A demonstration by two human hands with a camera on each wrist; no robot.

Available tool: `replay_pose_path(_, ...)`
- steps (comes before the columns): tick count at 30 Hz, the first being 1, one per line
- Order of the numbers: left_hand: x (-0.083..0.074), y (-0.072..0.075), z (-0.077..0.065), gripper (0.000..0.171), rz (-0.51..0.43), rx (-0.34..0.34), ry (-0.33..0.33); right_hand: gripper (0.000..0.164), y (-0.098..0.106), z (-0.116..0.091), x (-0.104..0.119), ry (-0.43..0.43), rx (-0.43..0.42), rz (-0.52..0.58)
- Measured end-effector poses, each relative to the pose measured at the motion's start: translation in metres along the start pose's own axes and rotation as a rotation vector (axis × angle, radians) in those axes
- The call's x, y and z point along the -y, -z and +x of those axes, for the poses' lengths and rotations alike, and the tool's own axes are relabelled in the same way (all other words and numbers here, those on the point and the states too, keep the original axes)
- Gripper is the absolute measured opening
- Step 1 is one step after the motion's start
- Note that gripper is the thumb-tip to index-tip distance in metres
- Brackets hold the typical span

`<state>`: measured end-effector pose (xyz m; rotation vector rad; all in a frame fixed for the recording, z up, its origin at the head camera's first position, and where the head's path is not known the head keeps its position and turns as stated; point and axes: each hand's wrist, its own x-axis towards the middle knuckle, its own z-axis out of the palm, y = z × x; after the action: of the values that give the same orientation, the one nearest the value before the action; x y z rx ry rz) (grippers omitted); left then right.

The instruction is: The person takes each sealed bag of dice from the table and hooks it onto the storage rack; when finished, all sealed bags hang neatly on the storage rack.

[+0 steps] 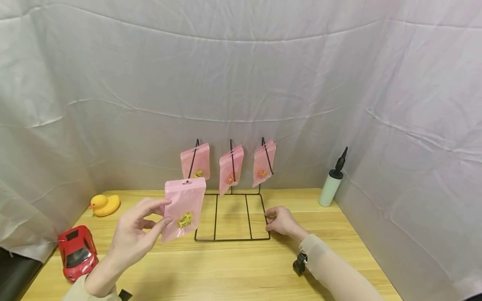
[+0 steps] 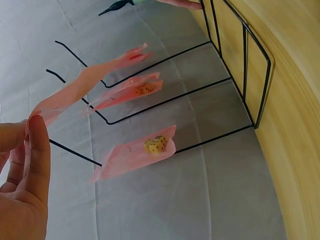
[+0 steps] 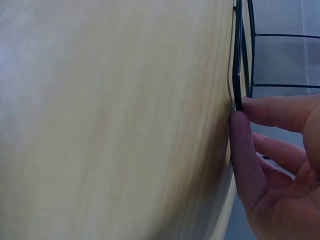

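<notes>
My left hand [image 1: 132, 234] pinches the left edge of a pink zip bag [image 1: 177, 200] between thumb and fingers. Several yellow dice [image 1: 185, 220] show through its lower part. In the head view, the bag's hanging hole overlaps the front tip of the left hook on a black wire display rack [image 1: 232, 240]. Behind it, another pink bag [image 1: 201, 159] with yellow dice hangs on that hook. Pink bags with orange dice hang on the middle hook [image 1: 231, 171] and the right hook [image 1: 263, 163]. My right hand [image 3: 285, 165] pinches the rack's base wire at its right side.
On the left of the wooden table [image 1: 226, 271] are a yellow rubber duck [image 1: 105, 205] and a red toy car [image 1: 78, 253]. A pale green hand pump [image 1: 331, 186] with a black nozzle stands at the back right. Grey cloth [image 1: 241, 83] surrounds the back and sides.
</notes>
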<state>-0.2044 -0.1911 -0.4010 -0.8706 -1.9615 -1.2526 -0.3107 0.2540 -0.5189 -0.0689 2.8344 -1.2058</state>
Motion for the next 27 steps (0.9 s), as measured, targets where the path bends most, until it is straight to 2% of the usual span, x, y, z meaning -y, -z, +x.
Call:
replay_pose_path(11,0.008,0.000,0.003,0.055,-0.009,-0.004,0.035,0.052,0.000,0.001,-0.002,0.016,-0.002,-0.007)
replay_pose_path(27,0.024,-0.011,0.009,0.052,-0.033,-0.015,0.023,0.052,0.001,0.000,-0.001,0.015,0.003,-0.003)
